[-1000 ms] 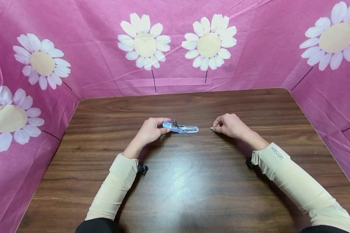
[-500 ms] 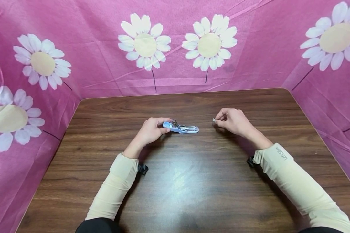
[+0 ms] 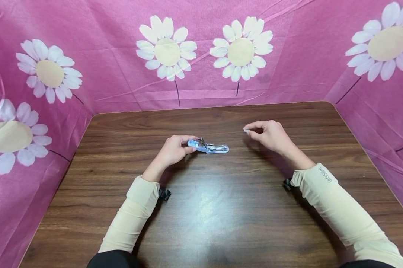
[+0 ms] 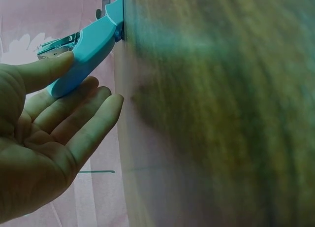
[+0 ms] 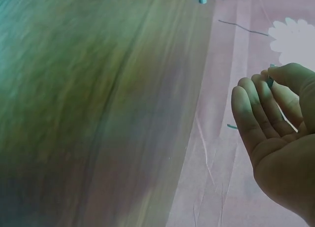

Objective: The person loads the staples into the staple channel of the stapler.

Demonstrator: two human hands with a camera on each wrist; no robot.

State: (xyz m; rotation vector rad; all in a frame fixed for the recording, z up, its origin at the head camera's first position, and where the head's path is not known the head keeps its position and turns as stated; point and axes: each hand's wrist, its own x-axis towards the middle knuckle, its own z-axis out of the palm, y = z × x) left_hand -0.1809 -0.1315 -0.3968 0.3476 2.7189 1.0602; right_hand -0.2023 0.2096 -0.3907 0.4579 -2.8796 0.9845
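Observation:
A light blue stapler [image 3: 217,150] lies opened out near the middle of the table, its metal staple channel facing up. My left hand [image 3: 172,152] holds its left end between thumb and fingers. In the left wrist view, the thumb lies on one side of the blue stapler body [image 4: 93,47], while the lower fingers are spread loosely. To the right, and raised over the table, my right hand [image 3: 271,137] pinches a small silvery strip [image 3: 246,130] that looks like staples. The thumb and fingertips partly hide this strip [image 5: 270,81] in the right wrist view.
The brown wood-grain table [image 3: 201,208] extends around both hands. Behind it and along both sides hangs a pink cloth [image 3: 114,48] with large white flowers. Dark straps sit at both wrists, below cream sleeves [image 3: 335,201].
My right hand has risen and moved toward the table's back edge with the small strip, which has turned in its fingertips. The left hand and stapler have stayed put.

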